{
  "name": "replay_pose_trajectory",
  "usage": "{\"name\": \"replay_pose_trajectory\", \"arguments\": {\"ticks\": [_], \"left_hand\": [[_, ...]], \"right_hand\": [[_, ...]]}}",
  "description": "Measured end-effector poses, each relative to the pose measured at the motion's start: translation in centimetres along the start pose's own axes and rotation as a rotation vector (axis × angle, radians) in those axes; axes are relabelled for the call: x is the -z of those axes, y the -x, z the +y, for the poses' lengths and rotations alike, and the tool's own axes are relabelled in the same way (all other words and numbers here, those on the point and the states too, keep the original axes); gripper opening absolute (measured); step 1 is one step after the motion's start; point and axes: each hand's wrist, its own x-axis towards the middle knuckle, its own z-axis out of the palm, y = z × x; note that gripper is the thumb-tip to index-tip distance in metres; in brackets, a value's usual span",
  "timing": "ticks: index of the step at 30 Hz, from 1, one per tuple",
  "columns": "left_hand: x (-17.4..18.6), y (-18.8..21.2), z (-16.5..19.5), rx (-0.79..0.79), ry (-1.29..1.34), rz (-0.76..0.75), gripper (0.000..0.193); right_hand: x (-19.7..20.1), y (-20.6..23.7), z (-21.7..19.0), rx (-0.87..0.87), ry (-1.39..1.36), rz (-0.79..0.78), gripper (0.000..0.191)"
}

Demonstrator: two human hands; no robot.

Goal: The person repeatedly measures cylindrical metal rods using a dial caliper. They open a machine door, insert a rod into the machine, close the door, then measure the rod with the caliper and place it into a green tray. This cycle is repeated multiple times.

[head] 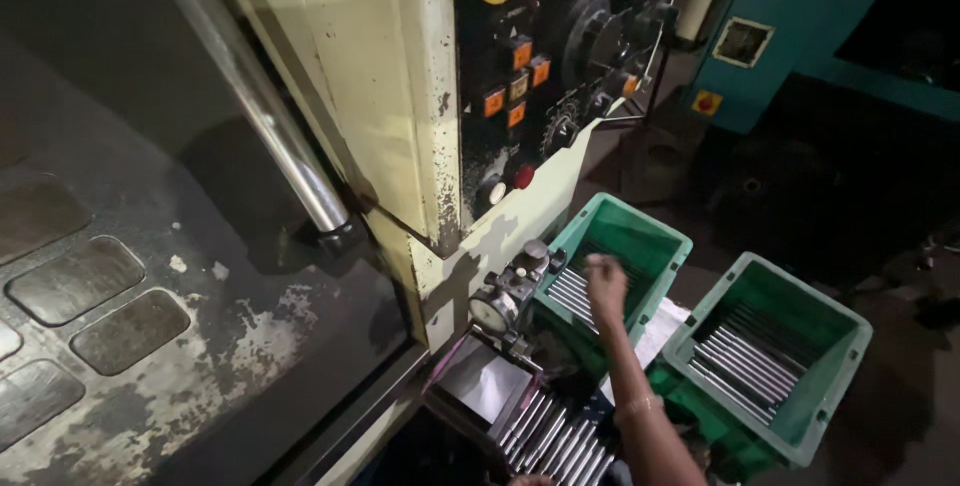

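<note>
My right hand (606, 284) reaches out over the nearer green plastic bin (662, 238), just above the row of thin metal rods (570, 293) lying in it. The fingers are drawn together and blurred, so I cannot tell whether they hold a rod. My forearm runs up from the bottom edge and has a bangle at the wrist. My left hand is out of view.
A second green bin (852, 338) with more rods (745, 361) stands to the right. Further rods (560, 438) lie in a tray below, beside a dial gauge (492, 311). A cream machine with a control panel (520, 76) and a steel door handle (270, 116) fills the left.
</note>
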Motion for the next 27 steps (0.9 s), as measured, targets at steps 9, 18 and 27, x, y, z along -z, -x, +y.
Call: {"name": "replay_pose_trajectory", "arguments": {"ticks": [9,18,27], "left_hand": [[1.9,-0.7,-2.3,-0.163,-0.09,0.124,0.068],[1.1,0.4,-1.6,-0.864,-0.428,-0.152,0.053],[2.6,0.7,-2.8,-0.966,-0.495,-0.353,0.038]], "right_hand": [[8.1,10.8,2.5,-0.411,-1.166,-0.161,0.026],[8.6,19.0,10.6,-0.832,-1.386,-0.761,0.037],[2.5,24.9,11.2,-0.515,-1.113,-0.324,0.047]]}}
